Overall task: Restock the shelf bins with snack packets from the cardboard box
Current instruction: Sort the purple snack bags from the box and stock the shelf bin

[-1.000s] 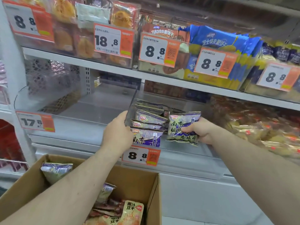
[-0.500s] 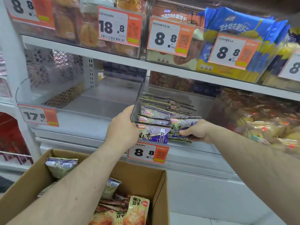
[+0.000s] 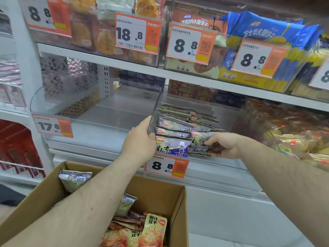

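Sliding a purple packet [image 3: 200, 144] into a clear bin [image 3: 199, 102] on the middle shelf, the right hand [image 3: 224, 146] is pinching the packet's right end, fingers curled over its top edge and thumb hidden beneath. The packet is lying flat at the bin's front right, its long axis running left to right, printed face pointing up and toward the viewer. The right hand is the nearer grip and the only one holding this packet. To its left, touching, a front packet [image 3: 171, 145] is lying the same way, with rows of matching packets stacked behind it toward the back of the bin. The left hand [image 3: 140, 141] is cupping the bin's front left corner, fingers curved against the clear wall [image 3: 154, 111]; whether it is gripping the wall or pressing the front packet cannot be told. Below, well apart from the bin, an open box [image 3: 178, 196] is holding more packets, purple and orange. A price tag [image 3: 166, 166] reading 8.8 is hanging under the bin.
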`<state>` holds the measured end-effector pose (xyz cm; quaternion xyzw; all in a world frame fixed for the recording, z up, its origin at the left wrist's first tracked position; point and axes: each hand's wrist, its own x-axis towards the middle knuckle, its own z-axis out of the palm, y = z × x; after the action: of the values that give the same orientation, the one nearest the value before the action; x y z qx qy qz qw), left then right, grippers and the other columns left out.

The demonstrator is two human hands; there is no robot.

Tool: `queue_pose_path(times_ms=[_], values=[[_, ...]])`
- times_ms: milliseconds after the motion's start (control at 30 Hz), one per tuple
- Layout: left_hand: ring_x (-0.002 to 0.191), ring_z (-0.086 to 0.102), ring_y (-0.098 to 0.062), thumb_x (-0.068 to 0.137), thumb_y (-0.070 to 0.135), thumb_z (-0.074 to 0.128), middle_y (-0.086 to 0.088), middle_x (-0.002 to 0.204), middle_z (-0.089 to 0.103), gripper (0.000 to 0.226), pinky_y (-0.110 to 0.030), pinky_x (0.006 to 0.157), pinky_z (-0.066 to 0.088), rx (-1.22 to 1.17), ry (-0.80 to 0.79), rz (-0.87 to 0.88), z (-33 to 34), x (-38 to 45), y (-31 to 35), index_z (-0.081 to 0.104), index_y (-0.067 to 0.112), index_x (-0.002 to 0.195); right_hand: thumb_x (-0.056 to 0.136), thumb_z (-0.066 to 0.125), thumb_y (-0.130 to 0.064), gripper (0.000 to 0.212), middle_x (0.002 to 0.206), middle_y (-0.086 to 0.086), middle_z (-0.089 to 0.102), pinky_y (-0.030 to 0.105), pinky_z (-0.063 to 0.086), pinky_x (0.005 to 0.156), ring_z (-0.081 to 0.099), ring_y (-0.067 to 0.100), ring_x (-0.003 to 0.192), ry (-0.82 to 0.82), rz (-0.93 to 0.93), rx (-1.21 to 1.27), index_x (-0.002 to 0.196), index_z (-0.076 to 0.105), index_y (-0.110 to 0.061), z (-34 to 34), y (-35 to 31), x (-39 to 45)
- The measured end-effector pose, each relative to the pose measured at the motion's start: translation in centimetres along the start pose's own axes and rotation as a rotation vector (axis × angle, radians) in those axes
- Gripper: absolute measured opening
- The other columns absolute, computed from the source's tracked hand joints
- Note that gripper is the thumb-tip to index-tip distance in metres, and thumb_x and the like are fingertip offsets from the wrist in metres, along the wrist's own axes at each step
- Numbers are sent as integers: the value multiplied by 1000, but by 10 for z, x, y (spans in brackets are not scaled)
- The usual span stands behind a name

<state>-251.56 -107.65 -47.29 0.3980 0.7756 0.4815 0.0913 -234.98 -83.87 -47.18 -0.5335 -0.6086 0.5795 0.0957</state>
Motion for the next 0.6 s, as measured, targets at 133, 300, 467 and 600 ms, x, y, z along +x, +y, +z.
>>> queue_pose_path(times_ms=[133,300,467,600], values=[[143,36,-15,100,27,50,8,154,42,55,-34,116,31,-106,50,-13,-9,-21,0,34,26,153,84,75,-6,17,108,15,57,36,56,82,57,24,85,94,-21,-54,98,66,-7,-1,-2,-22],[132,45,-4,98,18,55,12,143,51,48,-29,111,34,-253,146,-73,-24,-73,-20,45,23,145,80,75,-18,27,94,13,56,29,45,63,57,27,76,529,-260,-535,98,59,-6,22,-12,-83],[113,56,-5,95,10,59,12,121,62,40,-23,97,39,-229,-57,-291,-27,-125,-66,55,21,133,76,62,-12,10,78,-5,58,30,43,70,55,20,77,551,-960,-643,77,59,-22,108,16,-171],[107,63,-14,91,12,63,9,109,68,25,-37,101,48,-202,-144,-449,-29,-156,-104,61,31,107,76,60,-22,4,74,-5,62,30,51,65,61,22,77,-35,-738,-1100,73,57,-21,189,68,-180]])
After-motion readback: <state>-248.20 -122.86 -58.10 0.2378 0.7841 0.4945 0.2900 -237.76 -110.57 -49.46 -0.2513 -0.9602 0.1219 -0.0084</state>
